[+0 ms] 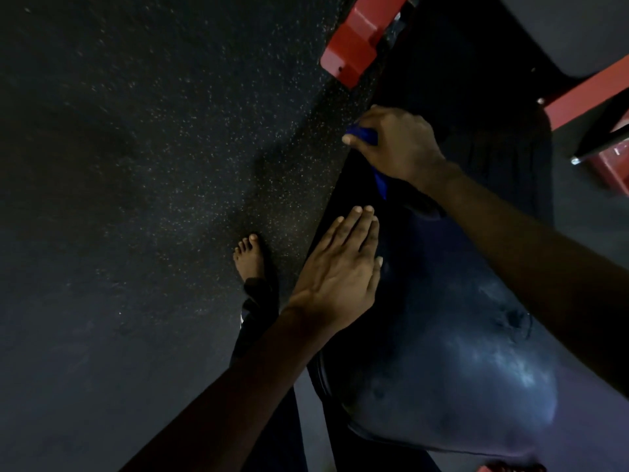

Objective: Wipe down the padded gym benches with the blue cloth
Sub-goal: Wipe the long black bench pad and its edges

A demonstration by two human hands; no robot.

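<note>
Right grip (398, 144) closed round blue cloth (366, 133) at one o'clock on dark padded bench (452, 352), left grip (340, 270) flat beside it, fingers straight, red frame (354, 46) at twelve o'clock

Bare arms, bare foot, dark trousers
Forearms uncovered down to the left hand (337, 267) and right hand (398, 144); at lower centre, a dark trouser leg (260, 301) with a small white mark ends above a bare foot (250, 257)
</note>
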